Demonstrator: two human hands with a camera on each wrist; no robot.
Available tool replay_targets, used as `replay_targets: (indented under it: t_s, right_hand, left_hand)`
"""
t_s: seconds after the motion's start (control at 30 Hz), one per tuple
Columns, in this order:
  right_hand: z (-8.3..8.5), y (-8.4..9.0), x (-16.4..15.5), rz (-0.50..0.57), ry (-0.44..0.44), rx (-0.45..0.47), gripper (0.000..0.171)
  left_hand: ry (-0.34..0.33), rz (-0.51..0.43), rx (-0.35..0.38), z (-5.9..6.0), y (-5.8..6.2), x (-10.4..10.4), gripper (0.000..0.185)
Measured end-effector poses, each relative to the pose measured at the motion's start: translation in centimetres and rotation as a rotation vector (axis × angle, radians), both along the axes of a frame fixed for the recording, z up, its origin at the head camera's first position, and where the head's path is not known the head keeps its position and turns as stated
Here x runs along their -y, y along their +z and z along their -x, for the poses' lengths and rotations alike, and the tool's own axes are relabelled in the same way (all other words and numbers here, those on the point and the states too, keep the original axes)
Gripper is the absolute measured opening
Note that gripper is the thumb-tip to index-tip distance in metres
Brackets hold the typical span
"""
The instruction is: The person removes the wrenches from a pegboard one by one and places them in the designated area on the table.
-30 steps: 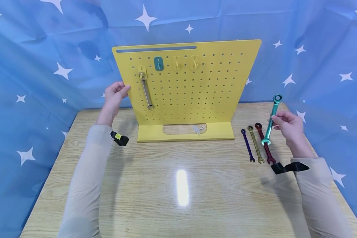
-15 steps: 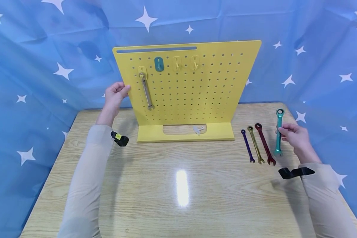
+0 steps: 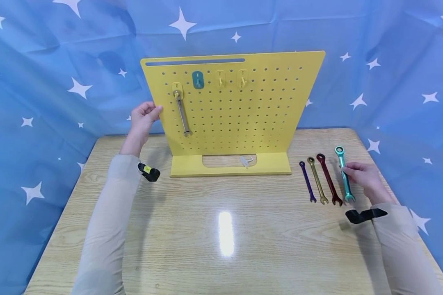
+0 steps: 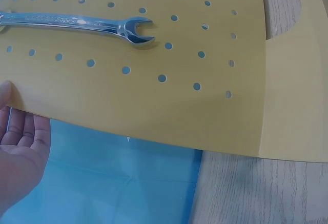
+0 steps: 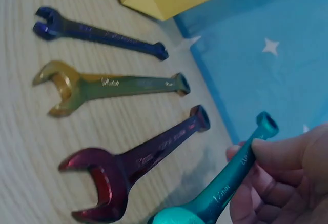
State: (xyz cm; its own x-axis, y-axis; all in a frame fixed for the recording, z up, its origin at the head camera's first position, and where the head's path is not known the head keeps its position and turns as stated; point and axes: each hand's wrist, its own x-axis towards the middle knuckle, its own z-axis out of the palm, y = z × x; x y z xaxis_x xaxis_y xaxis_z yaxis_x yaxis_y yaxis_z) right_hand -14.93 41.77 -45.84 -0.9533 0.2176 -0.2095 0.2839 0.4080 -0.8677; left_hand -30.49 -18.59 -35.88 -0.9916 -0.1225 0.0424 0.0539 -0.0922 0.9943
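A right hand (image 3: 365,179) grips a teal wrench (image 3: 344,173) at the desk's (image 3: 221,237) right, beside three wrenches (image 3: 320,178). The left hand (image 3: 142,119), fingers curled, holds the yellow pegboard's (image 3: 240,119) left edge, fingertips hidden behind it.

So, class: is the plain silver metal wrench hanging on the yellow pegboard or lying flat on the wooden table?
Hanging. The silver metal wrench dangles from a hook, open end down, on the yellow pegboard.

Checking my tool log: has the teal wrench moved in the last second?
Yes. The teal wrench has come down beside the red wrench, held by the right hand.
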Motion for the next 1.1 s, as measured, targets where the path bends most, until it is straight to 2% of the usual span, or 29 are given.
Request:
replay_targets:
  t_s: [0.13, 0.27, 0.47, 0.73, 1.1]
  right_hand:
    - [0.1, -0.5, -0.1, -0.057, 0.039, 0.037, 0.012]
    - [0.3, -0.9, -0.1, -0.114, 0.058, 0.059, 0.038]
    - [0.6, -1.4, -0.1, -0.129, 0.06, 0.072, 0.037]
    - [0.9, -1.9, -0.4, -0.154, 0.063, 0.104, 0.044]
    - [1.4, -2.2, -0.4, -0.345, 0.042, 0.102, 0.039]
  left_hand:
    - [-0.002, 0.003, 0.002, 0.0, 0.0, 0.0, 0.015]
    - [-0.004, 0.001, -0.004, 0.0, -0.1, 0.0, 0.015]
    - [0.001, 0.002, -0.01, 0.0, -0.1, 0.0, 0.015]
    - [0.0, -0.012, -0.007, 0.0, -0.1, 0.0, 0.014]
    - [0.002, 0.01, -0.007, 0.0, -0.1, 0.0, 0.014]
